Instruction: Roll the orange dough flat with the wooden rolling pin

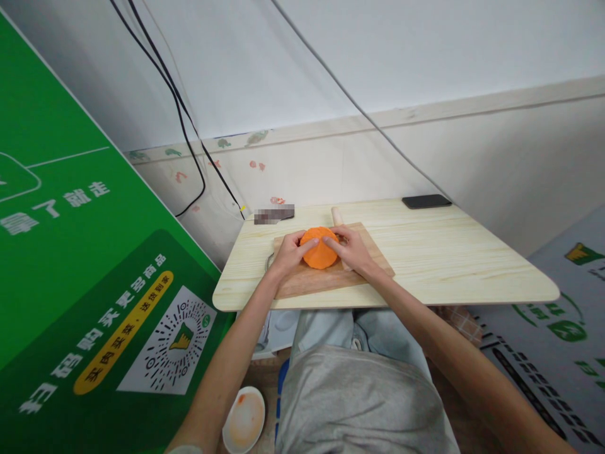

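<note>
A round, flat orange piece of what looks like dough [319, 251] is held above the wooden board [312, 282]. My left hand [288, 253] grips its left edge, with the thumb lying on its face. From the right, my right hand [353, 248] holds the opposite edge, thumb likewise pressed on the surface near the middle. The fingers behind the disc are partly hidden. A wooden rolling pin [336, 216] lies on the board, mostly covered by my right hand and the disc.
The pale wooden table [463, 265] stands against the wall. A black phone [426, 202] lies at its back right, a blurred-out dark object [274, 215] at its back left. A green banner [94, 252] rises on the left. Below is a white bowl [244, 421]. Cables [179, 101] hang along the wall.
</note>
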`<state>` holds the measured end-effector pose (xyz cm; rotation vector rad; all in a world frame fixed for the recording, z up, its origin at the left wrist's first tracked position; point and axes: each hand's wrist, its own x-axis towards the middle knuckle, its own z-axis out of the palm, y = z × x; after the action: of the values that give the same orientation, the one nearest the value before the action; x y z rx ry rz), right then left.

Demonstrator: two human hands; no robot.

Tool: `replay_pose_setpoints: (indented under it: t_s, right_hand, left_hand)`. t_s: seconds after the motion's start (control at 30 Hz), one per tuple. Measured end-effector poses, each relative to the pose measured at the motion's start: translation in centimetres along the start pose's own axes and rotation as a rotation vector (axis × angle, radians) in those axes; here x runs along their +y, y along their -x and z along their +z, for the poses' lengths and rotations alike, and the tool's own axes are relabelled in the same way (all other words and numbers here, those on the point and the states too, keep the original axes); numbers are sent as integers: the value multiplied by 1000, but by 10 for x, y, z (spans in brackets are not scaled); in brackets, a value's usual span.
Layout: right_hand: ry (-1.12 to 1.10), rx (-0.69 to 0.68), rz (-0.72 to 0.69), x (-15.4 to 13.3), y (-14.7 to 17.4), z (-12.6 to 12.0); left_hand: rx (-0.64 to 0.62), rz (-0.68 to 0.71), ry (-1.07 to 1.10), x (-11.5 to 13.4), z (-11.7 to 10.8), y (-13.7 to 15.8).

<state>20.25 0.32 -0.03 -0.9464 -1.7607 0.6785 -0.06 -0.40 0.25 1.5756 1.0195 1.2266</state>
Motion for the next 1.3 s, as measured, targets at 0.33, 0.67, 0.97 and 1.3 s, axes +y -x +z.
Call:
replay_pose_setpoints:
  t_s: [0.33,0.67,0.97,1.3]
  right_hand:
    - [18,-27,-24,-3,0,-1]
    - [31,166,25,4,-4,-3]
    - [38,184,45,2,-5,-4]
    - [-10,145,56,4,-4,-2]
  left_hand:
    - [-6,24,3,3,1,0]
    - [19,-34,65,-4,-1,-3]
    - [-1,-12,23,-2,0,-2]
    - [27,39,36,-2,-2,-3]
